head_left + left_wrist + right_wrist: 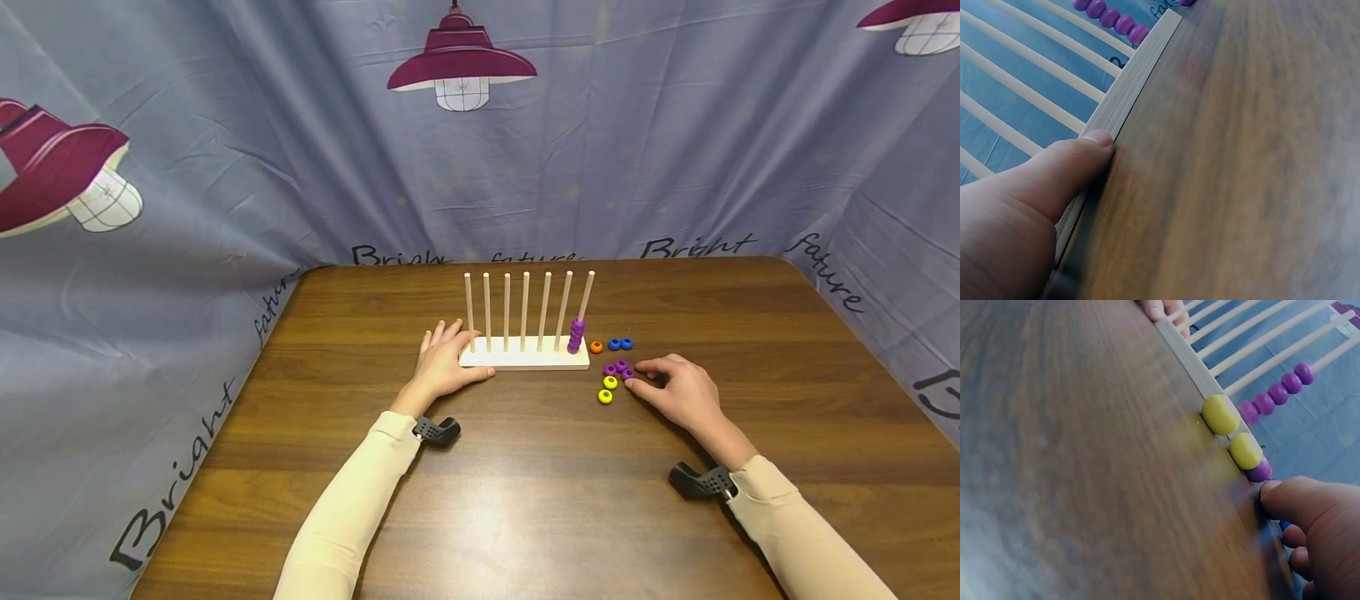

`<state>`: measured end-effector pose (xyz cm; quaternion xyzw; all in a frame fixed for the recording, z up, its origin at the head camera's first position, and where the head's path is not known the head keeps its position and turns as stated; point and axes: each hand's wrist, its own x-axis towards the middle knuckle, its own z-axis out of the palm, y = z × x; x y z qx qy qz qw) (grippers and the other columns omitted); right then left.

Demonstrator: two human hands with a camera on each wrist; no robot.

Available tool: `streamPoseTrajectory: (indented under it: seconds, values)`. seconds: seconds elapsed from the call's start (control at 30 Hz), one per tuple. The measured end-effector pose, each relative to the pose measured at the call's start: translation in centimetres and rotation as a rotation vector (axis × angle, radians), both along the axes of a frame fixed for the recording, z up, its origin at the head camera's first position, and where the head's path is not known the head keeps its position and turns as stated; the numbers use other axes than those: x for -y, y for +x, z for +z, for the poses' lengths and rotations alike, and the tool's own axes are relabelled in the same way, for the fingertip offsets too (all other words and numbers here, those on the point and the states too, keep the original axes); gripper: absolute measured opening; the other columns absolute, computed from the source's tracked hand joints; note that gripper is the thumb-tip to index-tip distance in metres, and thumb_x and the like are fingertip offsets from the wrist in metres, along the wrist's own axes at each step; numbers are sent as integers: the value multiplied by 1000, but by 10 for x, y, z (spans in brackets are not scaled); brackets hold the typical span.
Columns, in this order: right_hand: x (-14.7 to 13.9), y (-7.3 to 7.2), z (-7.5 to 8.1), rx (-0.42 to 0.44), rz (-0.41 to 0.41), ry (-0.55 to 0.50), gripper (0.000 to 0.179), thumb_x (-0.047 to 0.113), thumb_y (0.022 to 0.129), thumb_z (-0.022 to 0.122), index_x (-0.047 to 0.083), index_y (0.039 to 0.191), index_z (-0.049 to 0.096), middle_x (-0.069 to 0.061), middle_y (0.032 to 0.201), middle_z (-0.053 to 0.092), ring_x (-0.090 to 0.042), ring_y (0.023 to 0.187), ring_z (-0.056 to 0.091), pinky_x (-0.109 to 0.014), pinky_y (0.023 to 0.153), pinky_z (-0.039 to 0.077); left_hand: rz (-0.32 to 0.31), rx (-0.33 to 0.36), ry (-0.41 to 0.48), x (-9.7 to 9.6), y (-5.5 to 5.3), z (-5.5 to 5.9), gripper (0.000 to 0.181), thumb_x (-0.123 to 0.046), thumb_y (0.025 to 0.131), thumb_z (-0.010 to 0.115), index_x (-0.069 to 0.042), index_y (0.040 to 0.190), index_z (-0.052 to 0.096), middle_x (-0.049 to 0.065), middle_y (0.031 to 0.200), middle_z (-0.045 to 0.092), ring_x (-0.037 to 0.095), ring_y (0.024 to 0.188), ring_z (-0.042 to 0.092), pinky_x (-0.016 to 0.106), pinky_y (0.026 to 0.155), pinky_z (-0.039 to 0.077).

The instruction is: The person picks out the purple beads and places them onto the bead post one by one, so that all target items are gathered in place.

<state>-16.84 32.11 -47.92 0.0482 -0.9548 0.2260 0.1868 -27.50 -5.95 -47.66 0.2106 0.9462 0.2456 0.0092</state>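
A wooden peg rack (525, 358) with several upright pegs stands on the table. Several purple beads (576, 336) are stacked on its rightmost peg. My left hand (442, 367) grips the rack's left end, thumb along the front edge of the base and fingers behind it. On the right, my right hand (681, 390) is low over the table, thumb and index finger apart. Their tips are right at a loose purple bead (628, 376), the nearest of a small purple group. In the right wrist view, two yellow beads (1220, 415) partly cover a purple one (1260, 470) by the thumb.
To the right of the rack lie an orange bead (596, 347) and two blue beads (621, 343). Two yellow beads (605, 397) lie nearer the front. The brown wooden table (525, 500) reaches back to a grey-blue curtain (480, 183).
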Motion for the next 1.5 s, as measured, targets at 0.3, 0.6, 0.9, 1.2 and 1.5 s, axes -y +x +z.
streamPoseTrajectory:
  seconds: [0.3, 0.6, 0.9, 1.2, 1.5]
  values:
    - [2, -1, 0, -4, -24, -16, 28, 31, 80, 85, 10, 97, 81, -4, 82, 70, -19, 72, 61, -26, 56, 37, 4, 2, 10, 1, -1, -1, 77, -56, 81, 77, -20, 146, 56, 17, 165, 36, 45, 157, 18, 62, 128, 9]
    - [2, -3, -2, -30, -12, -14, 21, 26, 81, 85, 10, 93, 81, -5, 81, 71, -17, 70, 60, -23, 53, 36, 9, 4, 15, 1, -1, -1, 77, -56, 80, 77, -21, 146, 57, 17, 165, 36, 46, 157, 18, 62, 128, 9]
    - [2, -2, -3, -17, -53, -63, 18, 25, 82, 83, 11, 92, 80, -5, 81, 71, -9, 65, 53, -24, 53, 35, -3, 6, 2, 1, -1, -1, 77, -57, 82, 76, -21, 146, 56, 16, 165, 36, 45, 157, 18, 62, 128, 8]
    - [1, -2, -1, -24, -59, -85, 18, 21, 81, 83, 8, 93, 80, -11, 86, 75, -6, 63, 52, -23, 53, 38, -3, 3, -1, 1, -3, -2, 77, -58, 82, 76, -22, 146, 56, 16, 165, 35, 45, 157, 17, 62, 128, 9]
    - [1, -2, -4, -25, -39, -50, 18, 20, 80, 84, 8, 93, 81, -7, 82, 72, -10, 65, 54, -24, 53, 37, 0, 8, -1, 1, -2, -2, 77, -58, 82, 76, -22, 147, 55, 16, 165, 35, 45, 157, 17, 61, 128, 8]
